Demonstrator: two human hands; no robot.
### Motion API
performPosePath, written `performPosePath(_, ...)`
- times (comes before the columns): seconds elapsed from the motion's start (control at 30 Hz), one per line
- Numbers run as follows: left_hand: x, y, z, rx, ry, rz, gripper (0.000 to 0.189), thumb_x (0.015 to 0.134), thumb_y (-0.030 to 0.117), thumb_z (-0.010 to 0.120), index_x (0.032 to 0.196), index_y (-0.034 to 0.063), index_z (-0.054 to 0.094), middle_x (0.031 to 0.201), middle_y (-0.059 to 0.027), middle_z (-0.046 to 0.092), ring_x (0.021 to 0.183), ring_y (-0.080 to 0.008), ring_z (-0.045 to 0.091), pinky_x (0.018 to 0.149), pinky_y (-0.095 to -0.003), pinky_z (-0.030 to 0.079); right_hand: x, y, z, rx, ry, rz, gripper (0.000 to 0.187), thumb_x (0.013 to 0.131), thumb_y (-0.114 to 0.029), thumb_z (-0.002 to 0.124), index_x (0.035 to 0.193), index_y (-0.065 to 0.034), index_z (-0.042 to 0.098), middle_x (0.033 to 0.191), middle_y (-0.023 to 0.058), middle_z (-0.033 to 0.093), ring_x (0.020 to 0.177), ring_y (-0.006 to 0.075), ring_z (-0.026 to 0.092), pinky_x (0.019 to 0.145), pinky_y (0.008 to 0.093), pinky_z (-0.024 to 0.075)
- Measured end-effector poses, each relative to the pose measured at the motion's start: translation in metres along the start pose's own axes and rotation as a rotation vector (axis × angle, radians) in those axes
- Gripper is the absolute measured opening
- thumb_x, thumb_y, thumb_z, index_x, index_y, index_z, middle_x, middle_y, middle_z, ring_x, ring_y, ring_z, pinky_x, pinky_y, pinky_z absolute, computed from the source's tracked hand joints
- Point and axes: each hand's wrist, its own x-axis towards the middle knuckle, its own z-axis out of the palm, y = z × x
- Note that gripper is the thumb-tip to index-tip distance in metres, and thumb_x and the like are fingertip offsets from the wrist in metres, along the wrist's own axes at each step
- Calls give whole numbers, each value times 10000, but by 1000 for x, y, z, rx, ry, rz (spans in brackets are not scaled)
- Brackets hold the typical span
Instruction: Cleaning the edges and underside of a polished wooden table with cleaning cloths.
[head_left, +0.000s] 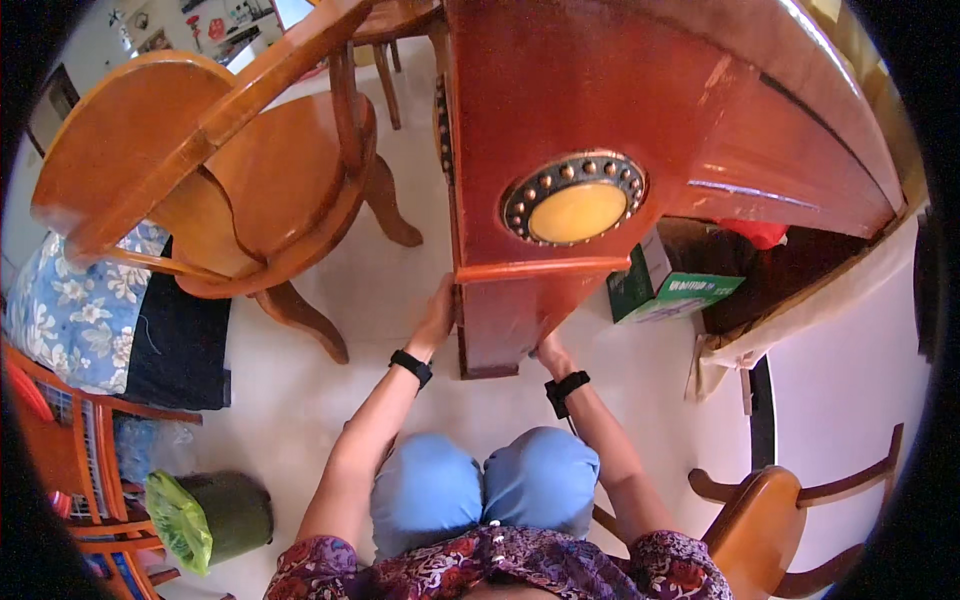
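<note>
A reddish-brown wooden table leg (495, 330) stands before me, beneath a broad wooden panel (555, 97) with a studded oval inlay (577, 210). Against the leg's left side lies my left hand (439, 319), its fingertips hidden behind the edge. My right hand (553, 354) is low at the right side of the same leg; most of its fingers are out of sight. A small dark spot shows at its fingertips, too little to identify. Both wrists wear black straps. Whether either hand grips the leg is not visible.
Wooden chairs stand at left (300, 172) and lower right (757, 525). A green carton (675, 296) bearing writing sits under the panel at right. At lower left is a dark bin (232, 517) with a green liner. Blue floral fabric (82, 315) hangs at far left.
</note>
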Motion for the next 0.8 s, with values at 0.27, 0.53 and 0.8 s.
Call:
performPosePath(0.27, -26, -15, 17, -554, -102, -327, 422, 924, 379, 333, 1185, 81, 479, 1136, -32, 540, 1027, -137, 500, 898, -299, 399, -6, 15, -7, 200, 121, 142, 494, 923, -407, 310, 1187, -18, 463, 1077, 55, 542, 942, 191, 510, 798, 324, 427)
performPosePath(0.53, -60, 57, 24, -686, -355, 20, 462, 919, 366, 314, 1290, 93, 359, 1270, -32, 448, 1148, -180, 433, 963, -342, 347, -42, -74, 23, 74, 0, -258, 381, 935, -330, 306, 1128, -54, 485, 1028, 10, 530, 907, 133, 488, 842, 286, 377)
performPosePath(0.8, -38, -64, 12, -645, -266, -31, 447, 922, 347, 330, 1292, 98, 355, 1297, -19, 417, 1173, -148, 401, 999, -294, 294, -15, 22, -15, 197, 51, -63, 438, 941, -347, 291, 1223, -36, 417, 1163, 37, 487, 1063, 162, 447, 913, 312, 343)
